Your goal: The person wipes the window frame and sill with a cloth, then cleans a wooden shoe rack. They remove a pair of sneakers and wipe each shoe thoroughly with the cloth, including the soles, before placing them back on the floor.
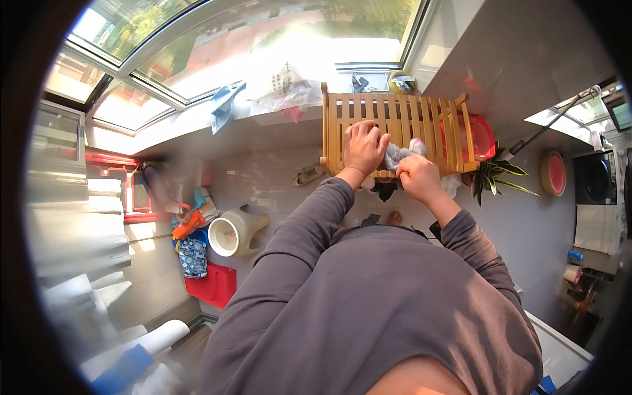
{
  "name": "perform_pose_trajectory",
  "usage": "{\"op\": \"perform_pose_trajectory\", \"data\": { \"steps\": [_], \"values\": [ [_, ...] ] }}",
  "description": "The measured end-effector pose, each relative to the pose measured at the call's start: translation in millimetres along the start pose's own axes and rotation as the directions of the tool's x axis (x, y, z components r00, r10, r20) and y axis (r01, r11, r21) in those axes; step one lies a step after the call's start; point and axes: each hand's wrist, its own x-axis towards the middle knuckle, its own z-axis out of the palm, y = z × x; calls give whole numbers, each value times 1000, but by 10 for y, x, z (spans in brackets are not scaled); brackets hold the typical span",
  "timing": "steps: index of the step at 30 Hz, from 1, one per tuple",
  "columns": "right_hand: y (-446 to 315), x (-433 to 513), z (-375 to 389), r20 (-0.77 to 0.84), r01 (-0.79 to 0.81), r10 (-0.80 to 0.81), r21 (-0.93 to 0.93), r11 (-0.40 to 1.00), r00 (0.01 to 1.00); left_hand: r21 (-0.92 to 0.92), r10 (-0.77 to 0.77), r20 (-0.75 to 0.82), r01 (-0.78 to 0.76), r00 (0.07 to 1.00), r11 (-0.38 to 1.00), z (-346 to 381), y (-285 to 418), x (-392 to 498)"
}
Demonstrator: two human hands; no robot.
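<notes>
A slatted wooden rack [414, 111] stands in front of me beneath the window. Over its slats, my right hand [419, 177] pinches a crumpled grey cloth [393, 157] that has a pinkish-white end. My left hand [364, 148] is at the cloth's left side, fingers bent over the slats and thumb close to the fabric. Whether those left fingers grip anything is hidden. Below the rack's near edge, dark and pale shoes [384, 190] show in part.
A red plastic basin [481, 136] sits at the rack's right end, beside a potted plant with long leaves [489, 173]. To the left are a shoe [308, 175], a cream plastic stool [237, 231] and a red box [217, 284]. A blue dustpan [224, 106] leans on the sill.
</notes>
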Motion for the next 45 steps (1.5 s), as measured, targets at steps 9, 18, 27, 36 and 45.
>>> {"op": "perform_pose_trajectory", "data": {
  "steps": [9,18,27,36,45],
  "values": [
    [-211,384,-302,172,-300,322,861,410,931,-779,-194,398,442,897,444,-452,263,-58],
    [54,593,425,-414,-30,66,93,995,908,-780,-426,-23,250,905,573,-1620,-65,585],
    [76,521,542,-371,-51,-4,-137,989,928,20,-76,84,74,994,997,-965,-927,928],
    [44,530,524,-324,-93,38,-156,983,945,239,-394,331,328,858,914,-570,-1103,1310],
    [24,552,515,-308,-122,60,-184,975,949,171,-286,155,259,946,950,-540,-1120,1145]
  ]
}}
